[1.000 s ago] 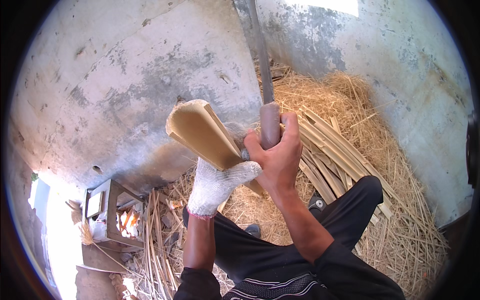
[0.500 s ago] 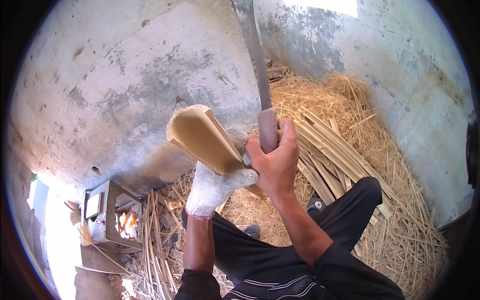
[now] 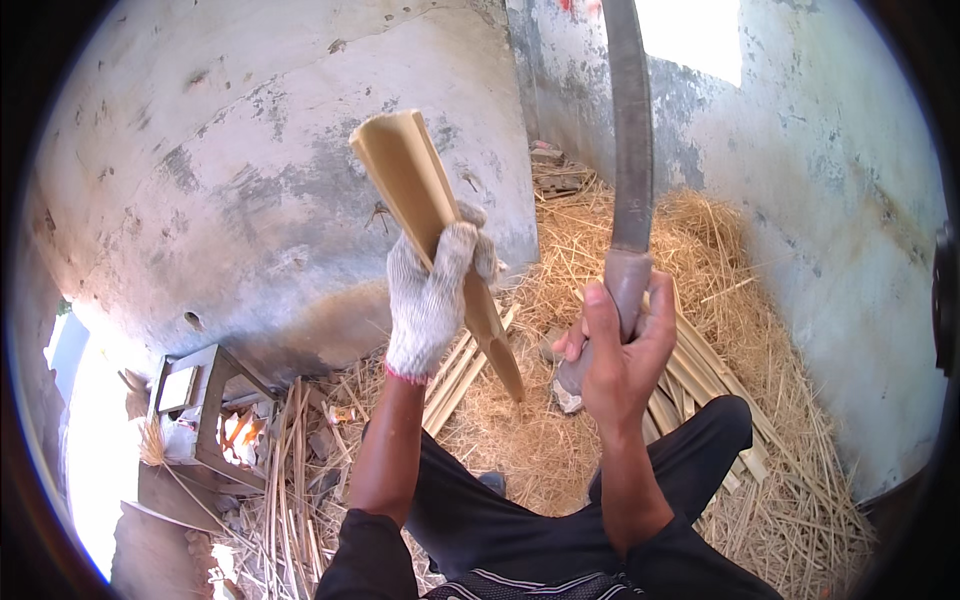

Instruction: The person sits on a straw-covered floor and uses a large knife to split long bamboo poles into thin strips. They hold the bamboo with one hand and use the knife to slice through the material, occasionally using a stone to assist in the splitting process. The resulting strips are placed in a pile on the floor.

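A white knitted glove covers my left hand, whose fingers wrap round a split length of bamboo. The bamboo stands tilted, its broad hollow end up and its narrower end down over the straw. To its right, my bare right hand grips the thick brownish handle of a machete. The long dark blade points upward, apart from the bamboo. Between my knees, behind the lower end of the handle, a pale stone-like lump is partly hidden.
Split bamboo strips lie by my right knee, with more strips left of centre. Shavings heap up against the peeling wall. At lower left stands a small wooden stool-like frame, beside long thin slivers.
My hands have moved apart. The right one has shifted right with the machete, whose blade shows more broadly. The bamboo has turned, and its lower end now shows below my left hand.
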Demonstrator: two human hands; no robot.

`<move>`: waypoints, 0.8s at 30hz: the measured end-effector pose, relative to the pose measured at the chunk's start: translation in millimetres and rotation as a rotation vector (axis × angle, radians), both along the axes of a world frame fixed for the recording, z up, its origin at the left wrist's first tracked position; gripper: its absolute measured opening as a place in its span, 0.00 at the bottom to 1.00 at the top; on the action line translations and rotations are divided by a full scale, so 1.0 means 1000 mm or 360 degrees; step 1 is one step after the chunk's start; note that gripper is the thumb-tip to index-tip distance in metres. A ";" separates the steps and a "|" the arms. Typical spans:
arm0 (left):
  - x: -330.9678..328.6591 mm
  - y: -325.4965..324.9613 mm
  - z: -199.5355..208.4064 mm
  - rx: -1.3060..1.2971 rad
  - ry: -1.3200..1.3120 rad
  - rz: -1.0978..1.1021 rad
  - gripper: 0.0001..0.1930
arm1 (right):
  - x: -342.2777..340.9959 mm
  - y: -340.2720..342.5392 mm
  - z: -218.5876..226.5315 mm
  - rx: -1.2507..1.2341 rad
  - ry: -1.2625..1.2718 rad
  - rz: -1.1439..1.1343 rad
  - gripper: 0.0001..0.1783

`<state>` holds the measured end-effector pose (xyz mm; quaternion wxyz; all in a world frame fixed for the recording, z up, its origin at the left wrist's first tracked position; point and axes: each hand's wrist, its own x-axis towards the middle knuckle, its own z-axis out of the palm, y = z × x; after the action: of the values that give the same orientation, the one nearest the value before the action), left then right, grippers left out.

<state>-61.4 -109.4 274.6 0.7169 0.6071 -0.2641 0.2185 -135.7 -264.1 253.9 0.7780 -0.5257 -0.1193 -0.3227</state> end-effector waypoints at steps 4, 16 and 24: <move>0.045 -0.003 -0.015 0.0164 0.0251 -0.0081 0.14 | -0.022 -0.009 0.003 0.0006 -0.0056 0.0308 0.15; 0.053 -0.019 -0.048 0.0454 0.0313 -0.0063 0.17 | -0.031 0.008 -0.005 -0.0953 0.0105 -0.0390 0.24; 0.057 -0.012 -0.058 0.0423 0.0420 -0.0156 0.11 | -0.037 0.015 0.002 -0.0873 0.0100 -0.0291 0.25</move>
<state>-4.0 -120.9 217.0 0.6686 0.7063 -0.2236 0.0650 -173.0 -249.2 256.0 0.5777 -0.7347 -0.1300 -0.3309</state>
